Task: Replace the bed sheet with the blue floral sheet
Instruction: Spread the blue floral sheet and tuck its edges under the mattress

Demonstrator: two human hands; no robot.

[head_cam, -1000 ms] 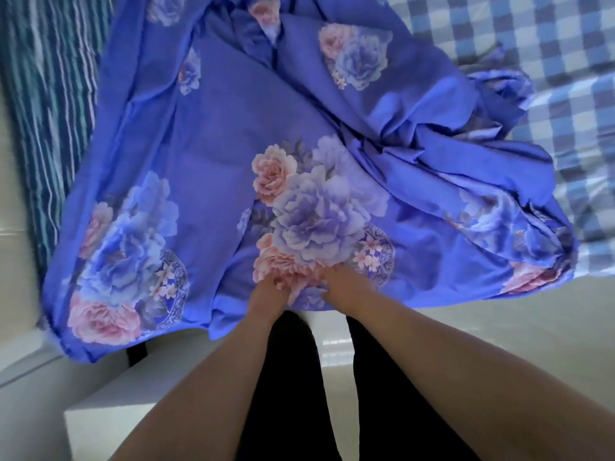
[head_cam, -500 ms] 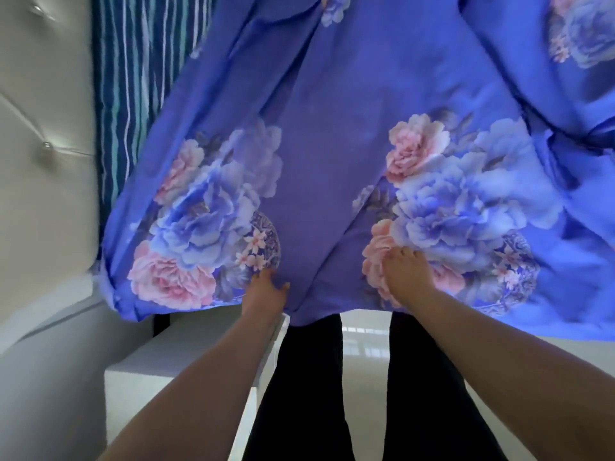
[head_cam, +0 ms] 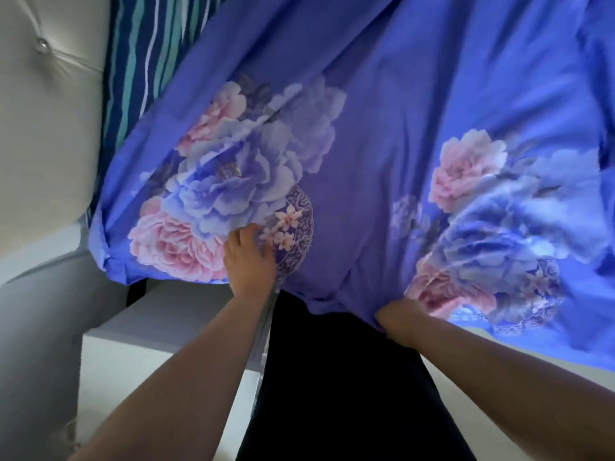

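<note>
The blue floral sheet (head_cam: pixel 382 134), printed with pink and lilac peonies, covers most of the view and hangs over the near edge of the bed. My left hand (head_cam: pixel 248 257) lies on the sheet near its lower hem, fingers spread over a flower, thumb side seeming to pinch the cloth. My right hand (head_cam: pixel 399 314) is closed on the hem further right, pulling the fabric into a bunch. A striped blue, teal and white cloth (head_cam: pixel 143 51) shows beyond the sheet's left edge.
A white padded headboard (head_cam: pixel 50 94) with a button stands at the left. A white bedside cabinet (head_cam: pixel 159 354) sits below the sheet's left corner. My dark trouser legs (head_cam: pixel 332 377) stand between the cabinet and pale floor (head_cam: pixel 499 410).
The view has swung left toward the headboard. My hands have spread apart along the hem, the left sliding to the left flower, the right gripping the hem lower down.
</note>
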